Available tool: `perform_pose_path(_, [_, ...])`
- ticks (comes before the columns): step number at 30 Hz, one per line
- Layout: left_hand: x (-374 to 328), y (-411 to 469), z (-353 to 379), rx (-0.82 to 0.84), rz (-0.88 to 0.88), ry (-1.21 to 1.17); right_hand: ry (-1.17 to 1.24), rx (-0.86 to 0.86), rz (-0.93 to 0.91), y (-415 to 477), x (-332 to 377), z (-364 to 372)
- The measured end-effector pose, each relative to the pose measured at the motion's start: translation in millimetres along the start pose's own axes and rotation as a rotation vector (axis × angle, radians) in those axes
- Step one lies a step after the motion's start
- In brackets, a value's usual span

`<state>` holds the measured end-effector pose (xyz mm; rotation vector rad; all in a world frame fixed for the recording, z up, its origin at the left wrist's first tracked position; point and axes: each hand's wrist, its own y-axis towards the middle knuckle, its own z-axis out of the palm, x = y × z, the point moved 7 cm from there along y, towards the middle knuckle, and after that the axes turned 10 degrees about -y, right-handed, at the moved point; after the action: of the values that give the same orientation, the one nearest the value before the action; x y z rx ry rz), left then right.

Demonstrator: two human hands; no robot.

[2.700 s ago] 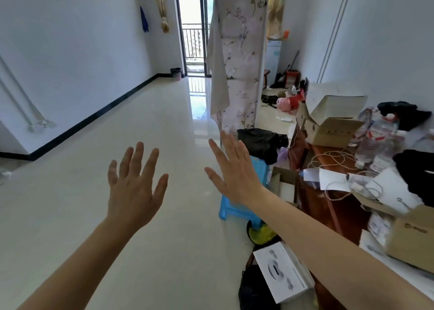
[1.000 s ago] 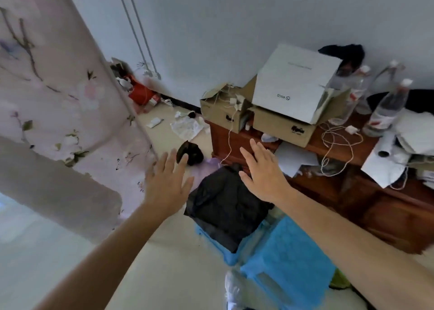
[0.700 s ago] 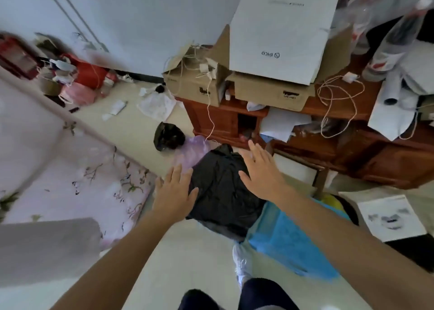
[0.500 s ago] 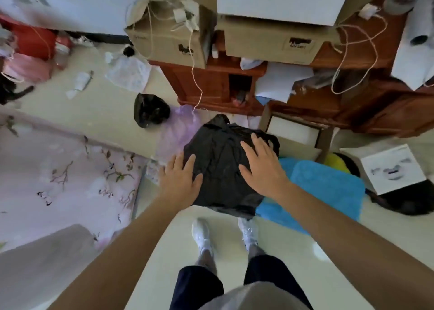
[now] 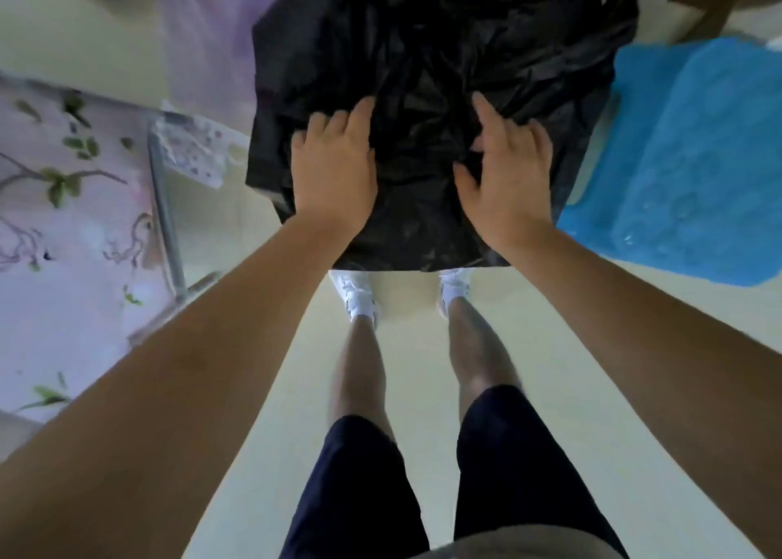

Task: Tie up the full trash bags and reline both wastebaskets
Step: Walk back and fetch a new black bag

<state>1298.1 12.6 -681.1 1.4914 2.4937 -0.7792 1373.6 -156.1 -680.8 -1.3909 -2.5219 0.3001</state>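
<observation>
A crumpled black trash bag [image 5: 444, 42] fills the upper middle of the head view, draped over something I cannot see. My left hand [image 5: 336, 169] lies on its near left part, fingers curled into the plastic. Next to it, my right hand [image 5: 505, 177] presses on the near right part, fingers bent and pinching folds. Whether either hand has a firm grip is unclear.
A blue plastic stool [image 5: 694, 156] stands to the right of the bag. A floral fabric wardrobe [image 5: 63, 228] with a metal frame is on the left. A pale purple bag [image 5: 203, 21] lies at the upper left. My legs and white shoes [image 5: 355, 296] stand below the bag.
I walked across the room and bent over the black bag. Both hands came down from the air onto the bag, and their fingers now curl into the plastic.
</observation>
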Motion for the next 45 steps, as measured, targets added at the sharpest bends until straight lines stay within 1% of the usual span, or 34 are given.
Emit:
perform_pose_path(2, [4, -14, -9, -0.048, 0.010, -0.070, 0.060, -0.008, -0.044, -6, 12, -14])
perform_pose_path(5, [9, -30, -37, -0.103, -0.001, -0.254, 0.186, 0.180, -0.069, -3, 27, -36])
perform_pose_path(6, [11, -33, -48, -0.125, -0.002, -0.299, 0.201, 0.189, -0.068, 1, 31, -46])
perform_pose_path(7, [11, -35, -60, -0.156, 0.005, -0.331, 0.206, 0.126, -0.075, 7, 32, -61])
perform_pose_path(9, [10, -39, -85, -0.230, 0.029, -0.370, 0.220, -0.069, -0.088, 21, 33, -92])
perform_pose_path(10, [8, -40, -97, -0.259, 0.039, -0.389, 0.227, -0.091, -0.094, 29, 32, -100])
perform_pose_path(11, [7, -41, -108, -0.281, 0.045, -0.411, 0.248, -0.034, -0.084, 37, 31, -104])
perform_pose_path(13, [4, -42, -129, -0.315, 0.046, -0.442, 0.226, 0.233, -0.050, 50, 27, -101])
perform_pose_path(15, [-1, -44, -151, -0.361, 0.067, -0.449, 0.134, 0.464, -0.073, 48, 24, -108])
perform_pose_path(16, [-4, -46, -163, -0.386, 0.088, -0.453, 0.114, 0.513, -0.098, 43, 24, -117])
perform_pose_path(18, [-13, -50, -190, -0.435, 0.136, -0.461, 0.114, 0.512, -0.127, 31, 26, -142])
perform_pose_path(20, [-25, -57, -218, -0.476, 0.204, -0.448, 0.139, 0.475, -0.113, 15, 26, -166])
perform_pose_path(22, [-36, -66, -243, -0.491, 0.277, -0.416, 0.159, 0.400, -0.083, -2, 26, -192])
perform_pose_path(26, [-63, -84, -275, -0.412, 0.370, -0.366, 0.263, 0.197, 0.083, -48, 13, -247])
perform_pose_path(28, [-84, -95, -282, -0.323, 0.419, -0.327, 0.303, 0.124, 0.179, -78, -1, -266])
perform_pose_path(31, [-128, -112, -285, -0.182, 0.563, -0.243, 0.310, -0.016, 0.320, -124, -34, -289])
perform_pose_path(34, [-184, -126, -281, -0.053, 0.716, -0.187, 0.310, -0.170, 0.491, -176, -76, -312])
perform_pose_path(37, [-254, -152, -272, 0.115, 0.843, -0.090, 0.334, -0.302, 0.636, -239, -117, -333])
perform_pose_path(38, [-279, -163, -269, 0.189, 0.857, -0.071, 0.343, -0.345, 0.676, -264, -131, -340])
perform_pose_path(41, [-356, -206, -252, 0.424, 0.805, -0.062, 0.348, -0.499, 0.800, -354, -172, -359])
perform_pose_path(43, [-387, -216, -243, 0.488, 0.737, -0.101, 0.337, -0.585, 0.840, -394, -189, -368])
perform_pose_path(45, [-432, -248, -222, 0.531, 0.777, -0.027, 0.334, -0.677, 0.909, -455, -211, -374])
